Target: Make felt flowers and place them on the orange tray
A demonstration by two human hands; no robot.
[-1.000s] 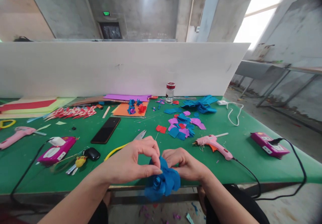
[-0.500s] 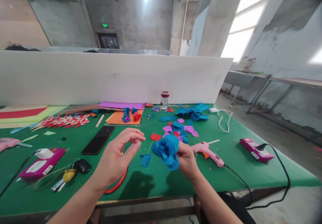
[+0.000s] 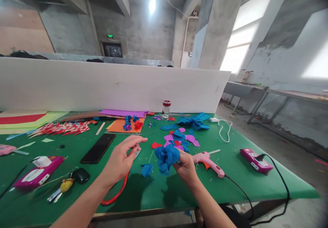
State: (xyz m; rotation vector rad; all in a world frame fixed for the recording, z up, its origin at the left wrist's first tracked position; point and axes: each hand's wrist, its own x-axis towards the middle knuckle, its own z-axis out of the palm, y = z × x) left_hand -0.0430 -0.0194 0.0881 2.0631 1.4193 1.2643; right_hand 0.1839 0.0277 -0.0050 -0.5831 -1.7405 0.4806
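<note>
My right hand (image 3: 186, 166) pinches a blue paper flower (image 3: 166, 158) from behind, its ruffled petals facing me above the table. To the left, my left hand (image 3: 124, 156) hovers with fingers curved and apart, holding nothing. Under it lies a tool with a red curved handle (image 3: 119, 195), partly hidden by the hand. A single blue petal (image 3: 147, 170) rests on the green table between the hands. Behind the flower are loose purple petals (image 3: 191, 138), blue pieces and a red petal (image 3: 156, 145). Beside my right hand lies a pink glue gun (image 3: 211, 165).
A black phone (image 3: 98, 148), keys with a yellow charm (image 3: 66, 185) and a magenta power strip (image 3: 38, 176) lie left. Another power strip (image 3: 256, 160) is right. A red-capped jar (image 3: 166, 110) stands before the white board (image 3: 115, 88). Small paper flowers sit on orange paper (image 3: 120, 126).
The blue flower has shifted slightly left and turned in my right hand, showing its petals more openly. My left hand stays apart from it. The camera view has tilted up a little.
</note>
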